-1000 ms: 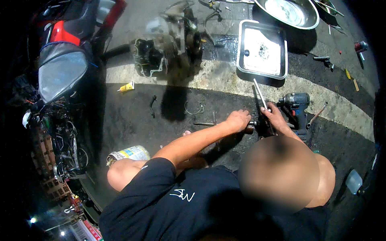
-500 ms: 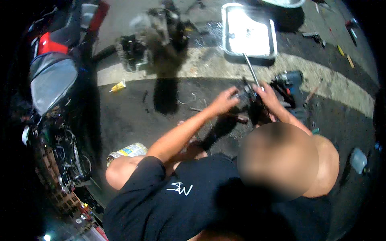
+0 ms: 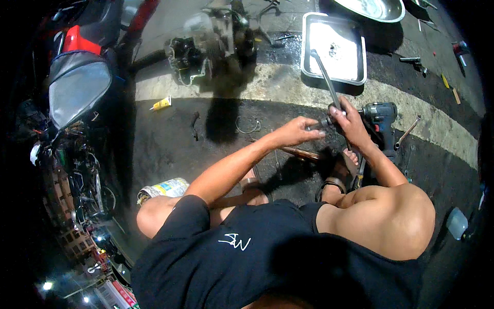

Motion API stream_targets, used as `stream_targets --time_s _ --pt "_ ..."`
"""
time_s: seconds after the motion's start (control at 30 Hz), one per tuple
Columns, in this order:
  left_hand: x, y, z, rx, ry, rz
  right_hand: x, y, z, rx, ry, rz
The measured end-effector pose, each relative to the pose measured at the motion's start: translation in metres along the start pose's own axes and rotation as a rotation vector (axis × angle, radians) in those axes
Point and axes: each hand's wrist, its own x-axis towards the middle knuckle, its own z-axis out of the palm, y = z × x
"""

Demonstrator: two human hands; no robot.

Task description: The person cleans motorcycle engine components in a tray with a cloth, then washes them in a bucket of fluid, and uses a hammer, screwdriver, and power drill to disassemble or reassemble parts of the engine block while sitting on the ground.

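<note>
My right hand (image 3: 350,122) is wrapped round a long metal wrench (image 3: 327,77), whose rounded end points up and left over a bright metal tray. Beside it, my left hand (image 3: 301,132) has its thumb and fingers closed on a small dark metal part (image 3: 324,123), close to the right hand. What this part is cannot be made out, and the left fingers partly cover it. Close to the right of my right hand lies a cordless impact wrench (image 3: 382,116), dark with a red detail. Below the hands are my sandalled feet (image 3: 339,175).
Ahead stands the tray (image 3: 307,36), with a metal basin (image 3: 399,11) behind it. Left of them sits an engine block (image 3: 188,59). A yellow tube (image 3: 162,103), a wooden-looking handle (image 3: 301,153) and a spanner (image 3: 408,132) lie on the ground. A motorbike (image 3: 80,87) stands far left.
The view has shifted, and the head that covered my right arm and feet is out of the way. The wrench and both hands remain close together, with the wrench more upright.
</note>
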Motion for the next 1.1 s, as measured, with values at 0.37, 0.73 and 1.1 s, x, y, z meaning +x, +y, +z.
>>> stream_targets --time_s 0.37,0.73,1.1 --pt "-0.033 0.065 -0.029 0.273 -0.093 -0.176 -0.004 -0.056 0.017 0.08 -0.081 -0.274" --pt "-0.031 0.13 -0.095 0.999 0.951 0.63 0.094 -0.122 -0.007 0.455 -0.272 0.216" --pt "0.017 0.064 -0.083 -0.065 0.852 0.293 0.195 -0.112 0.031 0.688 -0.198 0.258"
